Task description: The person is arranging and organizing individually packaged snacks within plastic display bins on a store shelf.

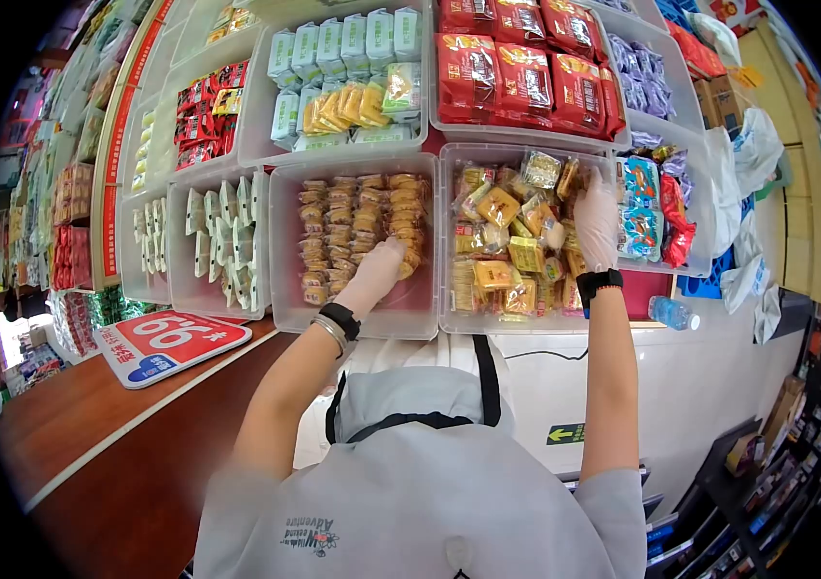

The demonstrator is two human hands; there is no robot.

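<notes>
My left hand (378, 274), in a thin pale glove, reaches into a clear bin (280, 311) of wrapped round cookies (341, 224). Its fingers curl at the end of the right-hand row, against a pack of round cookies (411, 259). My right hand (597, 224), gloved too, is at the right side of the neighbouring bin (517, 326), which holds mixed small snack packets (502, 208), mostly yellow. Its fingers stretch forward along the bin's right wall, beside the packets, and the fingertips are partly hidden. I see nothing held in it.
Behind stand bins of red snack bags (526, 72) and pale green packs (348, 48). White-wrapped packs (220, 227) are to the left, blue packets (638, 207) to the right. A red price sign (174, 345) lies at left; a plastic bottle (673, 314) lies right.
</notes>
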